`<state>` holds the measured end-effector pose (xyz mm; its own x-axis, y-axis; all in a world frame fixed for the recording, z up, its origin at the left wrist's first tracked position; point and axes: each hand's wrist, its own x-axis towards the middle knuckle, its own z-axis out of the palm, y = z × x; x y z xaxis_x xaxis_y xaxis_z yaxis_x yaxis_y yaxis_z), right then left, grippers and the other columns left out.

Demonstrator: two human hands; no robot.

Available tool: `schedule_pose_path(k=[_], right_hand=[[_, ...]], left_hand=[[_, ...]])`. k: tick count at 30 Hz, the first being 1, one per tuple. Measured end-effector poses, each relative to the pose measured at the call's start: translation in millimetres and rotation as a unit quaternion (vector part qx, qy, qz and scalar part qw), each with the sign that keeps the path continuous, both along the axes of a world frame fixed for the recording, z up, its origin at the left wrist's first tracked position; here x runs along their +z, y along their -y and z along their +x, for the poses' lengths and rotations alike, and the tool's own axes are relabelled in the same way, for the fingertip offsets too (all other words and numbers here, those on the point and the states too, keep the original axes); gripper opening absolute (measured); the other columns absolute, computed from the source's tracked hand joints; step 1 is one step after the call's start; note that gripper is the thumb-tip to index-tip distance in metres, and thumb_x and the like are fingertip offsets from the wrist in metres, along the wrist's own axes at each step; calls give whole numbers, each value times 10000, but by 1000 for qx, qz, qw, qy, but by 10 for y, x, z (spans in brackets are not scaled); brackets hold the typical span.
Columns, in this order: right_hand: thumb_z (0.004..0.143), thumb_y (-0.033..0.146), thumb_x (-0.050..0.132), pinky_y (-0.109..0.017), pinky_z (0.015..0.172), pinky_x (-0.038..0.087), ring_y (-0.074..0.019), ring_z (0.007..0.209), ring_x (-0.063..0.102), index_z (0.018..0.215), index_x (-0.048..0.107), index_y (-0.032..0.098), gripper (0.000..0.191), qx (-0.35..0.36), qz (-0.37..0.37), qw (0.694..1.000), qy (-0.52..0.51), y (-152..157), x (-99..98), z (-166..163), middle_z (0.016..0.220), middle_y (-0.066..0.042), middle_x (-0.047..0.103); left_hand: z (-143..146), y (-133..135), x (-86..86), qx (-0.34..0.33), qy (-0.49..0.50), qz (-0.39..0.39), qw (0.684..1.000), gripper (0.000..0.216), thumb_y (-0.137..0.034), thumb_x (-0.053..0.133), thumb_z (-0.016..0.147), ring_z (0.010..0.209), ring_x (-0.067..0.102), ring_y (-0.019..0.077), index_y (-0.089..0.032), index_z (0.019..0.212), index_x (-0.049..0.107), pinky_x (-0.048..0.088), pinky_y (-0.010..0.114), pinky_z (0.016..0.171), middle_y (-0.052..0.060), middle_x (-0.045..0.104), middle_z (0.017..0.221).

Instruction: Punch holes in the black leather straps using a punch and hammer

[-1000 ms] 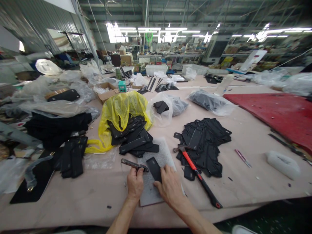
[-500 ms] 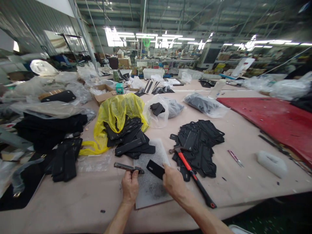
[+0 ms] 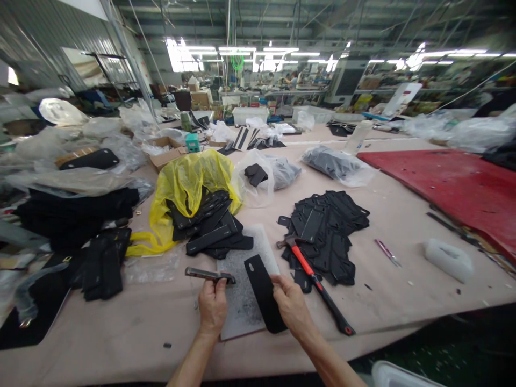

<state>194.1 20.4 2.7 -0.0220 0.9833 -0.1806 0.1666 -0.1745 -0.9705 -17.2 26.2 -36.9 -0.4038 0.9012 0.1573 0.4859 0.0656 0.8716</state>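
In my left hand (image 3: 212, 308) is a slim dark metal bar-shaped tool (image 3: 203, 274), pinched at its right end above a worn white board (image 3: 237, 318). My right hand (image 3: 293, 307) grips the long edge of a flat black strip (image 3: 263, 293) that has an oblong slot at its upper end. The strip is held slanted over the right side of the board. To its right, a claw hammer (image 3: 316, 284) with a red and black handle rests with its head at a pile of black pieces (image 3: 328, 231).
A yellow bag (image 3: 193, 172) spills more black strips behind the board. Clear plastic bags with dark pieces (image 3: 336, 165) lie farther back. At the right are small pink-handled snips (image 3: 387, 252), a translucent roll (image 3: 449, 260) and a red sheet (image 3: 451, 183). More black strips (image 3: 105, 263) lie left.
My right hand has turned the black strip so that it stands steeper and more of its face shows. The left hand keeps the metal tool in nearly the same place.
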Motion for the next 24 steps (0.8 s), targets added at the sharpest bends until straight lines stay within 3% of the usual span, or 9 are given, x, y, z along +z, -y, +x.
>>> schedule_pose_path(k=[8,15,18,22,24], right_hand=[[804,369,509,-257,563,426,-151,558,492,1111,676,116,431,-18,-19,1000,-9,9,-115,-65,631,4,564],[803,403,512,-253,509,365,-145,561,466,1143,650,77,490,-37,-15,999,2,-54,-37,-57,630,16,529],[791,429,515,-264,519,393,-158,568,503,1127,660,71,512,-50,-9,998,24,-103,13,-53,622,9,545],[746,400,544,-316,692,517,-230,838,649,1196,636,116,540,-23,-2,1000,0,-146,128,-70,933,-92,693],[743,393,563,-344,723,543,-246,921,666,1230,615,159,543,13,-15,999,-41,-149,202,-82,1131,-122,673]], left_hand=[[17,2,-18,6,-18,2,1000,359,-457,492,864,823,707,281,-188,938,718,550,362,735,92,757,884],[13,4,-32,14,-24,-10,1000,362,-459,497,865,830,703,287,-186,945,719,550,373,737,93,754,859],[11,3,-41,17,-23,-8,1000,358,-458,497,865,824,702,285,-189,944,720,547,369,732,91,754,856],[8,5,-38,16,-18,-10,1000,376,-465,487,863,837,698,292,-183,945,721,538,376,750,99,754,877],[9,9,-30,16,-13,-16,1000,375,-467,488,861,855,698,294,-183,943,720,535,374,751,99,755,889]])
